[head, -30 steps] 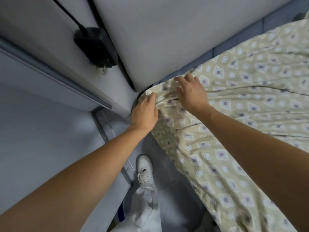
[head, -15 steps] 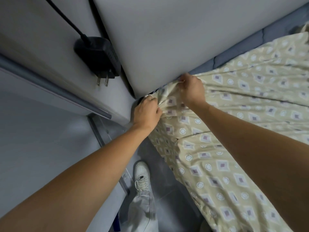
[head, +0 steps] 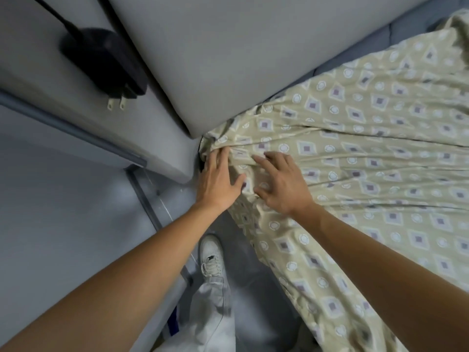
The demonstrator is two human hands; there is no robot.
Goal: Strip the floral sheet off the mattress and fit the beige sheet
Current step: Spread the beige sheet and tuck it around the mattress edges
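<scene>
A person presses the beige sheet point(head: 355, 153) down at the mattress point(head: 375, 44) corner beside the padded headboard point(head: 228, 47). The left hand point(head: 218, 184) lies flat with fingers extended on the bunched corner; the right hand point(head: 281, 184) rests spread on the cloth, gripping nothing. Fitting appears under way (no floral sheet shows). Next, the corner likely needs tucking under. No containers are visible.

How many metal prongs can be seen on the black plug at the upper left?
2. Both stick out of the lower end of the black plug, side by side: the left prong and the right prong. A third may be hidden.
</scene>
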